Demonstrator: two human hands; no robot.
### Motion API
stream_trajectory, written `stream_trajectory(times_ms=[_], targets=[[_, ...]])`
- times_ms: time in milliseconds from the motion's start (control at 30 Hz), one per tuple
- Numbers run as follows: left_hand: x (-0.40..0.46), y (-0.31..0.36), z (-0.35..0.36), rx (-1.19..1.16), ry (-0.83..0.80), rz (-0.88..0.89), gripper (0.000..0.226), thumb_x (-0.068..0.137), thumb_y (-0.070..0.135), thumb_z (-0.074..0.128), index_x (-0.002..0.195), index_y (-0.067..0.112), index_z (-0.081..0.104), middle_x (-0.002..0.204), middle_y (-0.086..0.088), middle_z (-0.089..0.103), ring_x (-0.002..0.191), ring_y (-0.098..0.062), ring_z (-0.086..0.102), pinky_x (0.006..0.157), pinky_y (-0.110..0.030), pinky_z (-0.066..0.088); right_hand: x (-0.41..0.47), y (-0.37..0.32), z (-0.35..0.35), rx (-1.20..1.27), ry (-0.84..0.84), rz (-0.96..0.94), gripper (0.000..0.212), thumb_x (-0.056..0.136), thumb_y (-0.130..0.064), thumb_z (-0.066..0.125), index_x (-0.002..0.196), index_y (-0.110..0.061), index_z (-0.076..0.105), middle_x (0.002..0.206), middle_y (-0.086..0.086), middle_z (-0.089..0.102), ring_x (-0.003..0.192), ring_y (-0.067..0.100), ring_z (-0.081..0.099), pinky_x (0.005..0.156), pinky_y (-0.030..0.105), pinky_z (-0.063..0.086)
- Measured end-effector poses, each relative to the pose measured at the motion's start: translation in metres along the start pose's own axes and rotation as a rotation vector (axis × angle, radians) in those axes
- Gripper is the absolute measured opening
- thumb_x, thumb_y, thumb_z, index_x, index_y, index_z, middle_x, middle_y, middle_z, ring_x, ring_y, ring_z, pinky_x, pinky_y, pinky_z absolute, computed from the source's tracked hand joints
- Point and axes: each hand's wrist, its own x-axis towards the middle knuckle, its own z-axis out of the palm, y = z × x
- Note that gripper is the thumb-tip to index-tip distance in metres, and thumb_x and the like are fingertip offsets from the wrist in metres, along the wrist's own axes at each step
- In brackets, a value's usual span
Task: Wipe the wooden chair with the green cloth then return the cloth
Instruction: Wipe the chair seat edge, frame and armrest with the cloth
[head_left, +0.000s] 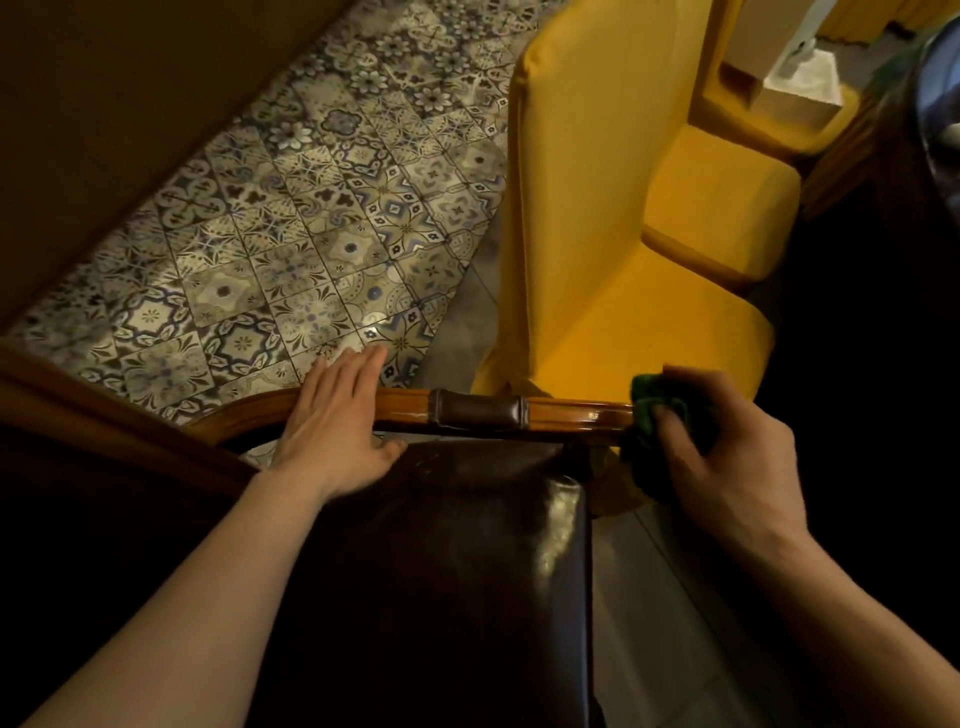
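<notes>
You are wiping the arm of the wooden chair (571, 413) with the green cloth (652, 410).

Your right hand (727, 457) is squeezed tight around the cloth and presses it on the far end of the shiny arm rail. Your left hand (337, 421) lies flat and open on the same rail, holding nothing, just to keep the chair steady. I think the job is only partway done: the dark seat (467, 545) and the other wood may need wiping, and the cloth must go back after.
</notes>
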Motion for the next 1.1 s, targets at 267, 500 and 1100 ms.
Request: stream_trajectory(times_ms=[267,500,1100], targets=[[-0.014,-0.017,-0.007,-0.137,0.011,-0.03,0.115,0.078,0.035,0.075,0.156,0.031,-0.01,0.166,0.004,-0.002,0.133,0.001,-0.02,0.105,-0.019,-0.024,0.023,-0.107,0.041,0.729,-0.513,0.462,0.01,0.091,-0.026,0.071,0.097,-0.019,0.074,0.086,0.009,0.077,0.071,0.022,0.076,0.055,0.035,0.061],[-0.013,-0.03,-0.009,-0.24,-0.054,-0.012,0.113,0.077,0.028,0.073,0.156,0.037,-0.007,0.167,0.0,-0.003,0.138,-0.003,-0.017,0.114,-0.025,-0.012,0.032,-0.136,0.115,0.42,-0.47,0.511,0.042,0.078,-0.037,0.082,0.113,-0.023,0.065,0.109,0.004,0.068,0.098,0.024,0.067,0.081,0.041,0.061],[-0.01,-0.033,0.002,-0.06,-0.047,0.1,0.123,0.067,0.034,0.072,0.157,0.022,-0.011,0.167,0.004,-0.009,0.146,-0.007,-0.027,0.117,-0.03,-0.021,-0.008,-0.125,0.154,-0.432,-0.298,-0.611,0.034,0.091,-0.014,0.054,0.125,-0.011,0.058,0.138,0.018,0.047,0.112,0.04,0.045,0.087,0.047,0.05]])
